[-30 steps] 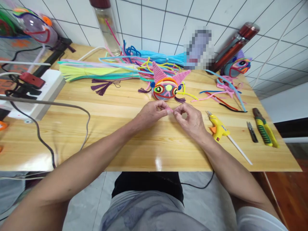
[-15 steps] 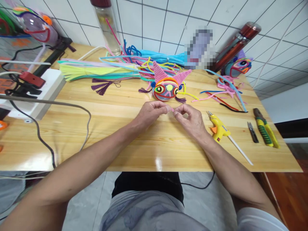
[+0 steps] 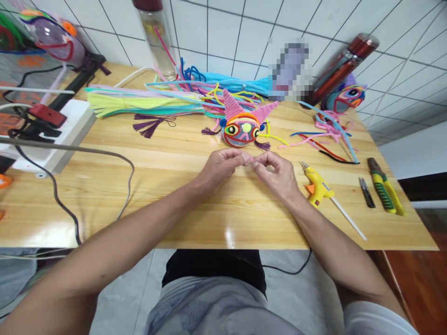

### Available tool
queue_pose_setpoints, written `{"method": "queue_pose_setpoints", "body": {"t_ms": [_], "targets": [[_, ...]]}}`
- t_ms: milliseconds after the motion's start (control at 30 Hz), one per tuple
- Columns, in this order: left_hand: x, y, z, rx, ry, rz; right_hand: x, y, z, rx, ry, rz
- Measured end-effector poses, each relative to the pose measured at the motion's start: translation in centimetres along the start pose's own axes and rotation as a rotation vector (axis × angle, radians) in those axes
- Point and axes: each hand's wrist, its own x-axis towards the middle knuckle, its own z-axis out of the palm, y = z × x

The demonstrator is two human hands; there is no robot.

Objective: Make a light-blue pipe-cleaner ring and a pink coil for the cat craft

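Observation:
My left hand and my right hand meet fingertip to fingertip over the middle of the wooden table. Both pinch a short pink pipe cleaner piece between thumb and fingers; most of it is hidden by the fingers. Just beyond the hands lies a round pipe-cleaner cat face with pink ears, ringed eyes and purple tassels. A yellow glue gun lies right of my right hand.
A heap of coloured pipe cleaners spreads along the back. Loose pipe cleaner scraps lie back right. Small snips and green-handled pliers sit far right. A white power strip with cables is at the left.
The hands have drawn slightly closer together and the fingers have shifted on the pink piece; nothing else has moved.

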Motion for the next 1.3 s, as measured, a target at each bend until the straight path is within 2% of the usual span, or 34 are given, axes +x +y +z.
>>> {"method": "queue_pose_setpoints", "body": {"t_ms": [267,433,500,667,800,900,1000,1167,1300], "targets": [[0.1,-0.3,0.0,0.014,-0.013,0.016,0.0,-0.1,-0.2,-0.009,0.0,-0.007],[0.6,-0.1,-0.6,0.174,-0.079,0.089,0.1,0.2,-0.3,-0.033,0.001,-0.013],[0.8,0.2,-0.8,0.295,-0.069,0.147,0.1,0.3,-0.3,-0.06,-0.004,-0.029],[0.9,1.0,-1.1,0.565,0.027,0.294,0.1,0.6,-0.5,-0.203,-0.02,-0.175],[0.8,1.0,-1.2,0.64,-0.049,0.287,0.0,1.0,-0.6,-0.31,-0.009,-0.308],[0.7,0.7,-1.2,0.646,-0.113,0.232,0.0,1.0,-0.7,-0.32,-0.01,-0.349],[0.6,0.6,-1.2,0.587,-0.109,0.186,0.0,0.9,-0.8,-0.262,-0.008,-0.332],[0.8,0.5,-1.1,0.397,-0.005,0.118,0.1,0.5,-0.9,-0.145,0.009,-0.192],[0.9,0.1,-0.8,0.2,0.008,0.099,0.1,0.2,-0.7,-0.064,0.002,-0.089]]}}
